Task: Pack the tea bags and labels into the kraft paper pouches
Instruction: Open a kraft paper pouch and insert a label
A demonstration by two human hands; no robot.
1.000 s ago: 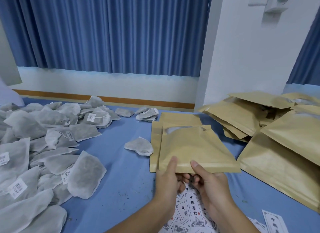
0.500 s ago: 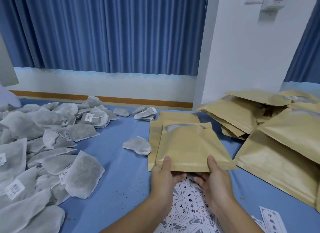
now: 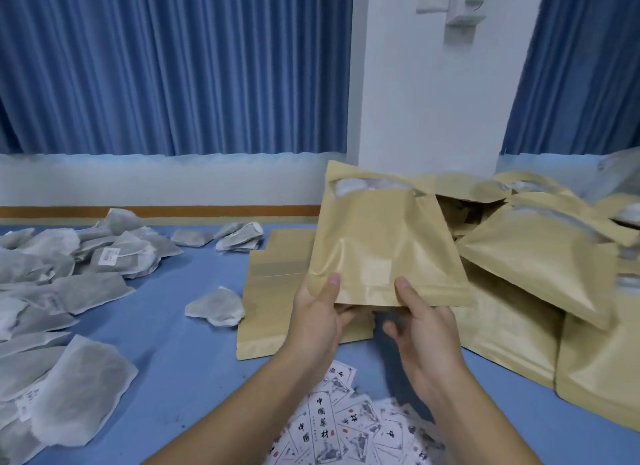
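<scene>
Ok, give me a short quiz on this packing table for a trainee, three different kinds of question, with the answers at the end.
1. True or false: the left hand alone holds the raised tan kraft paper pouch.
2. The heap of grey-white mesh tea bags lies on the blue table: A) to the person's left, B) to the person's right, C) under the printed white paper labels.
3. Which edge of the raised pouch do both hands grip?
Key: 1 false, the right hand holds it too. 2 A. 3 the bottom edge, opposite the opening.
</scene>
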